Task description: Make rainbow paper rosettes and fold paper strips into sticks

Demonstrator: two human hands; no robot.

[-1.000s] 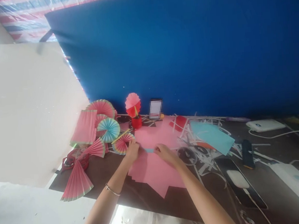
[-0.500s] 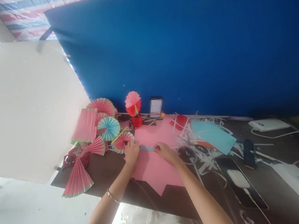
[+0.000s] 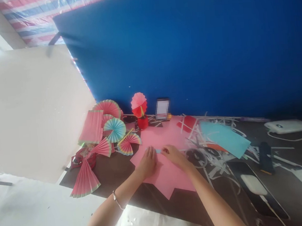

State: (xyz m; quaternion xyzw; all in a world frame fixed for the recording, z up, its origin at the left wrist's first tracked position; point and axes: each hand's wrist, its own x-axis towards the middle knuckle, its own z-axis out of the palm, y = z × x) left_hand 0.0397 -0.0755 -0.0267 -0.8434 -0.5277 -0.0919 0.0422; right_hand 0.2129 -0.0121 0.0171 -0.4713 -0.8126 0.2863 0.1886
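A narrow light-blue paper strip point(image 3: 158, 151) lies across pink paper sheets point(image 3: 169, 176), mostly hidden by my hands. My left hand point(image 3: 148, 162) rests over the strip's left part, its fingers stretched out flat and close together. At the right end, my right hand point(image 3: 173, 153) has its thumb and fingertips pinched on the strip. Left of my hands is a pink pleated fan with a coloured edge point(image 3: 126, 145), and behind it a light-blue pleated fan point(image 3: 117, 129).
Several pink folded fans point(image 3: 85, 181) stand at the left. A red pot with a paper rosette point(image 3: 142, 122) stands behind. To the right are white paper scraps point(image 3: 218, 167), blue paper point(image 3: 226, 138), a black phone point(image 3: 273, 201) with a white device on it, and a power bank point(image 3: 289, 126).
My left hand has moved rightward along the blue strip, closer to my right hand, and its fingers now lie flat. My right hand still pinches the strip's end. The view has shifted slightly.
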